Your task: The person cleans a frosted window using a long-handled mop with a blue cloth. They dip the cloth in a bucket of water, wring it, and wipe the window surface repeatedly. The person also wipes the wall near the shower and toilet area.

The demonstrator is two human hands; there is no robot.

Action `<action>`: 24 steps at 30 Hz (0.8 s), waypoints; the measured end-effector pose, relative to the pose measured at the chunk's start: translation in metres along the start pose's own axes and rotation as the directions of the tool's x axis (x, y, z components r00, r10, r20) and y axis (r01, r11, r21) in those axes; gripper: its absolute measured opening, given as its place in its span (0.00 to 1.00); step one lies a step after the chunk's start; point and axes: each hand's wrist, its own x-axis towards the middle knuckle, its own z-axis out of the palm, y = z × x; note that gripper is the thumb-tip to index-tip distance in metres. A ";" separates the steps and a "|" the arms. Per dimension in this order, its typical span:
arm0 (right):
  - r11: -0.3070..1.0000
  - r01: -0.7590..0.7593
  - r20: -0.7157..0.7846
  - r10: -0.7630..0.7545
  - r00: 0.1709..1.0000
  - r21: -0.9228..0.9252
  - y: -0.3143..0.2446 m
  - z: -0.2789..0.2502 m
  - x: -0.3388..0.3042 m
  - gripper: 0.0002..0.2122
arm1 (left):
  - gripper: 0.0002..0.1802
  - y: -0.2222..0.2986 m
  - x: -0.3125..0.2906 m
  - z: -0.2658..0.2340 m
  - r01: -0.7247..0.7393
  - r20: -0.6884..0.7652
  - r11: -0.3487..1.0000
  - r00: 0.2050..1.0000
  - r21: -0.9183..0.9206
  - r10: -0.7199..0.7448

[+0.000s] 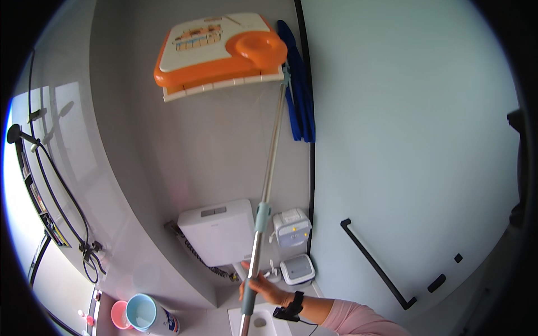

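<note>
My right hand, at the lower middle, is closed around the grey grip of a long mop. The mop's silver telescopic pole rises steeply away from me, with a pale green collar partway up. At its far end a blue mop pad stands along the grey wall, close to a black vertical strip. Beside the pad, an orange and white plastic piece with a cartoon picture is high on the wall; how it is held there I cannot tell. My left hand is out of view.
A white toilet cistern is low on the wall, above a squat toilet. Right of it are a paper dispenser and a bin. A black handle crosses the pale right panel. Buckets stand lower left; a shower hose hangs left.
</note>
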 end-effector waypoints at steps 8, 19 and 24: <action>0.893 -0.323 0.273 0.242 0.931 0.312 0.107 0.083 -0.030 0.34 | 0.27 -0.045 -0.059 -0.005 0.211 0.047 0.975 0.976 0.068 -0.214; 0.949 0.029 -0.551 0.158 0.819 0.315 0.073 0.020 0.032 0.21 | 0.20 -0.112 -0.149 -0.033 0.127 0.202 0.977 0.966 0.169 -0.161; 0.915 0.059 -0.709 0.268 0.652 0.400 0.104 -0.006 0.027 0.24 | 0.17 -0.132 -0.132 -0.060 0.015 0.178 0.981 0.983 0.195 -0.051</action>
